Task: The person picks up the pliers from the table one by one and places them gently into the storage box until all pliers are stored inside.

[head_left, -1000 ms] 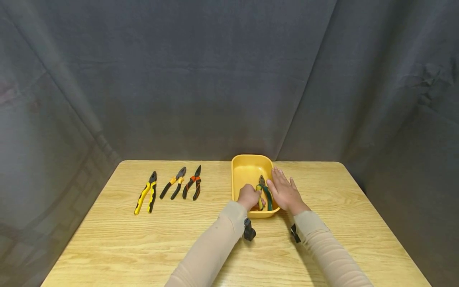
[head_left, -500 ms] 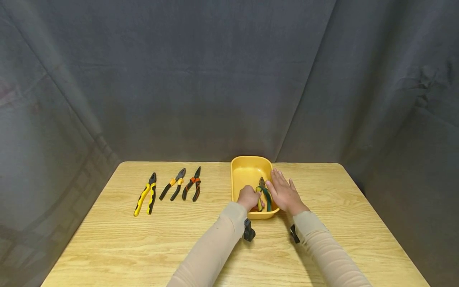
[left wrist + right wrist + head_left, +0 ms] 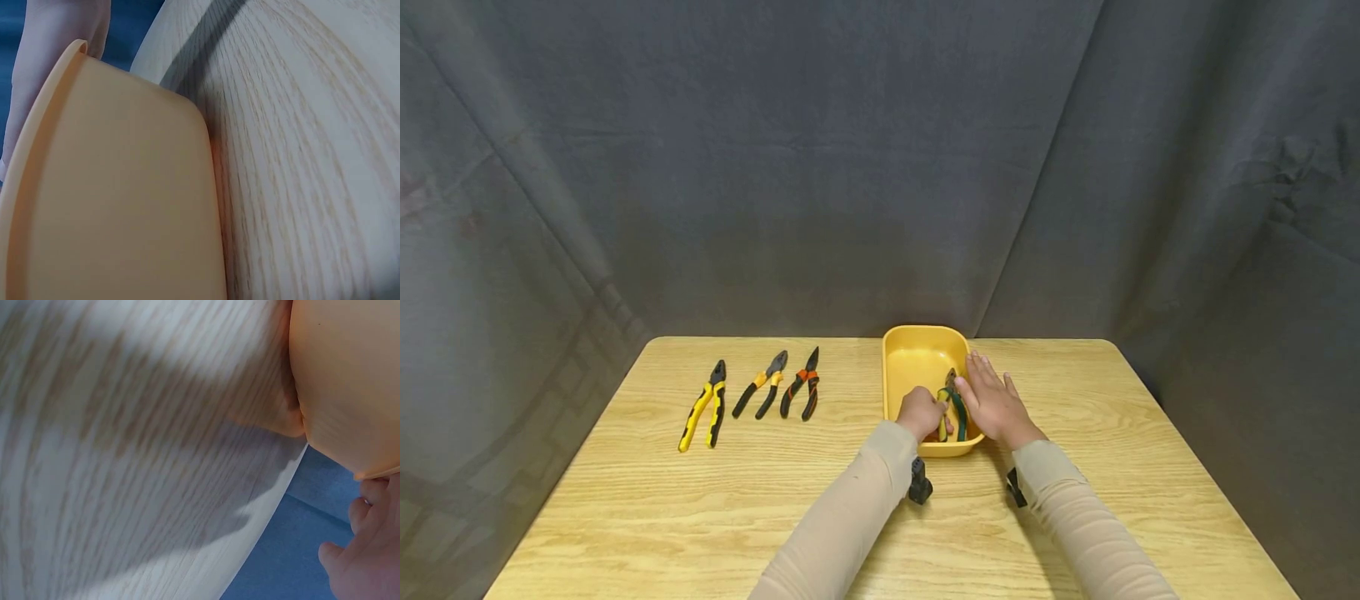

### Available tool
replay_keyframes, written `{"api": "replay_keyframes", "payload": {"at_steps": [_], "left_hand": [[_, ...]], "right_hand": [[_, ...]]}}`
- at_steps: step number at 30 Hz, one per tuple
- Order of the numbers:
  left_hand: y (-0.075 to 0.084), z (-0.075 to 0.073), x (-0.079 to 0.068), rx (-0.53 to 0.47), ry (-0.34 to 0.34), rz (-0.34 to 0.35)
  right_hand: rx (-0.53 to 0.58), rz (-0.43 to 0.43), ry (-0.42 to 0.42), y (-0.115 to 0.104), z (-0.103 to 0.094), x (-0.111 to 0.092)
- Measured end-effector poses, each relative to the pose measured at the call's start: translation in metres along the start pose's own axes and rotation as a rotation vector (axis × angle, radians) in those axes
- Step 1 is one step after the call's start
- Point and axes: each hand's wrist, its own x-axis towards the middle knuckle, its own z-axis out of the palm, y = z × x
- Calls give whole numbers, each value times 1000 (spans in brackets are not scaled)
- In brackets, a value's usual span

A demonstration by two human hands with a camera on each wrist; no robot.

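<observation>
In the head view a yellow plastic tray [image 3: 917, 360] stands at the table's back edge. Inside its right half lies a pair of pliers [image 3: 960, 414] with green-and-yellow handles, jaws pointing away. My left hand [image 3: 919, 412] reaches in over the near left side and grips the yellow-sided handle with curled fingers. Flat along the right rim lies my right hand [image 3: 997, 406], fingers straight, next to the pliers' head and partly hiding it. The left wrist view is filled mostly by the tray's outer wall [image 3: 125, 181]; the right wrist view shows the right hand [image 3: 372, 550] by the rim.
To the left on the wooden table [image 3: 775, 517] lie yellow-and-black pliers [image 3: 702, 406], black-handled pliers with yellow collars [image 3: 762, 385] and orange-and-black needle-nose pliers [image 3: 802, 384], all with handles spread. A grey curtain [image 3: 820, 167] hangs behind and at both sides.
The head of the pliers in the tray has shifted slightly right, towards my right hand. Both hands stay nearly in place.
</observation>
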Motion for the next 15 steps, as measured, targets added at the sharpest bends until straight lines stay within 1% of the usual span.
{"api": "replay_keyframes", "payload": {"at_steps": [4, 8, 10, 15], "left_hand": [[1, -1, -2, 26, -1, 15], [1, -1, -1, 76, 14, 39], [1, -1, -1, 117, 36, 60], [0, 1, -1, 232, 117, 106]], "right_hand": [[4, -3, 5, 0, 0, 1], [6, 0, -1, 0, 1, 2], [7, -3, 6, 0, 1, 1], [7, -12, 21, 1, 1, 1]]}}
